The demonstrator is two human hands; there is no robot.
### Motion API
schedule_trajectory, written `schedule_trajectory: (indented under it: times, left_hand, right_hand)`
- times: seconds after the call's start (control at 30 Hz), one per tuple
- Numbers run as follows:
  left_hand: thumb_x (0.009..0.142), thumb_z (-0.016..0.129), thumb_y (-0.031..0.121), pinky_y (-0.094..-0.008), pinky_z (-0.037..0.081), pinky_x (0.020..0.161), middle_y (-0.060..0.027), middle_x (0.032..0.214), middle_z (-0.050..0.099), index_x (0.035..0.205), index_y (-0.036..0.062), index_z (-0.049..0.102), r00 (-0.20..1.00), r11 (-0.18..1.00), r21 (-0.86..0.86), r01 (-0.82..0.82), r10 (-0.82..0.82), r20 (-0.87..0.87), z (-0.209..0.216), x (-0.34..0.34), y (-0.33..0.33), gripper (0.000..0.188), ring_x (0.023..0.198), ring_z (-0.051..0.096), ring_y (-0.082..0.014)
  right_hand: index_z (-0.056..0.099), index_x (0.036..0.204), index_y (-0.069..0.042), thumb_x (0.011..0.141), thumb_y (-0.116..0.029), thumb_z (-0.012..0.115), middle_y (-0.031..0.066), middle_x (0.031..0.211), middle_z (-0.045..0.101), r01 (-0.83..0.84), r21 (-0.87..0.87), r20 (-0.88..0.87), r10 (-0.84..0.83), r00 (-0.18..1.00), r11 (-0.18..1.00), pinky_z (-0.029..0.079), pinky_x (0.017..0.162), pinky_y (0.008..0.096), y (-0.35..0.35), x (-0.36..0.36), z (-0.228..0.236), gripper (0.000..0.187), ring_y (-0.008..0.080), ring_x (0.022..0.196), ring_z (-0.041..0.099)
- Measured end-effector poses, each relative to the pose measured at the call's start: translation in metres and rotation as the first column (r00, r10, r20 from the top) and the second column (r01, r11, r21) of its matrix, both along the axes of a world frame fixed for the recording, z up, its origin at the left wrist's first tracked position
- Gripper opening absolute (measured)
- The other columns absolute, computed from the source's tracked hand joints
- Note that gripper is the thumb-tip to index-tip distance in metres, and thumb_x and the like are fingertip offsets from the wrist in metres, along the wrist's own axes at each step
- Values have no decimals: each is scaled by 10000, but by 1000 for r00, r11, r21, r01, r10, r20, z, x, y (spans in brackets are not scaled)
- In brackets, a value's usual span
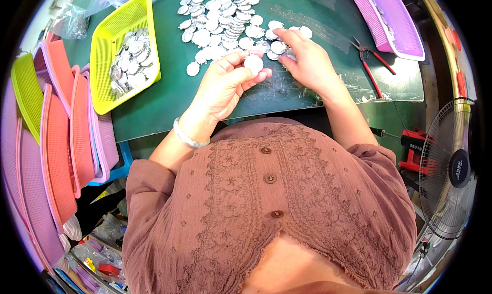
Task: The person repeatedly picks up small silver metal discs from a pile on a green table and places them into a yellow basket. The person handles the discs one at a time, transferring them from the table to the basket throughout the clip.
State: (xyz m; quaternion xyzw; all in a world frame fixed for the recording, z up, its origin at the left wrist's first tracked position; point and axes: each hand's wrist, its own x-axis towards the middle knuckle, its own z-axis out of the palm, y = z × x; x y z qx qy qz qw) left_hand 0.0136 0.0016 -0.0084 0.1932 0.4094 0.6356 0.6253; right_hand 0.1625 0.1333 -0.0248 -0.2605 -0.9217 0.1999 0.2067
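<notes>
Between the thumb and fingers of my left hand (225, 84) is a round silvery medallion (253, 63) with a scalloped edge, its face turned up. My right hand (309, 61) reaches over the table with fingers bent down onto loose medallions (278, 47); whether it grips one cannot be made out. A large heap of similar medallions (220, 22) spreads on the green table (169, 96) beyond both hands. To the left, a yellow-green plastic basket (97, 78) holds many more medallions.
Red-handled pliers (365, 63) lie to the right, near a purple basket (376, 22) with a few pieces in it. Stacked pink and purple baskets (56, 155) stand at the left. A fan (446, 166) stands at the right, and a clear plastic bag (70, 21) lies far left.
</notes>
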Motion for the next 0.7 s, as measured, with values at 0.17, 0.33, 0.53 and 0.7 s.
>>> schedule_trajectory:
  times: [0.17, 0.33, 0.53, 0.7]
  left_hand:
    - [851, 535, 100, -270, 499, 758, -80, 919, 586, 992, -15, 547, 999, 1000, -21, -20, 21, 47, -9, -5, -1, 183, 798, 598, -176]
    - [876, 508, 184, -249, 481, 655, -74, 870, 586, 986, 5, 551, 1000, 992, -125, 18, -18, -1, -11, -8, 0, 214, 772, 594, -171]
    - [877, 506, 199, -248, 479, 654, -61, 823, 583, 1019, 12, 543, 998, 986, -167, 31, -38, -44, -5, -3, 1, 238, 752, 590, -166]
    - [876, 506, 205, -236, 467, 624, -40, 765, 570, 1007, 11, 545, 996, 982, -181, 56, -67, -54, -7, -4, 1, 237, 721, 578, -155]
  right_hand:
    - [465, 1164, -114, 741, -94, 581, 99, 1015, 579, 21, -17, 0, -21, 1000, 1000, 475, 718, 375, 3, -2, -1, 439, 285, 886, 579]
    - [470, 1161, -125, 753, -91, 571, 103, 995, 585, -19, 17, -21, 19, 1000, 1000, 473, 696, 376, 7, -2, -6, 421, 285, 862, 583]
    - [481, 1174, -133, 747, -55, 591, 84, 927, 608, -101, 96, 7, 101, 995, 990, 483, 635, 349, 10, -4, 0, 448, 277, 768, 605]
    - [499, 1152, -123, 771, -46, 576, 93, 861, 625, -73, 98, -127, 85, 988, 992, 490, 616, 324, 16, -8, -11, 397, 265, 729, 614]
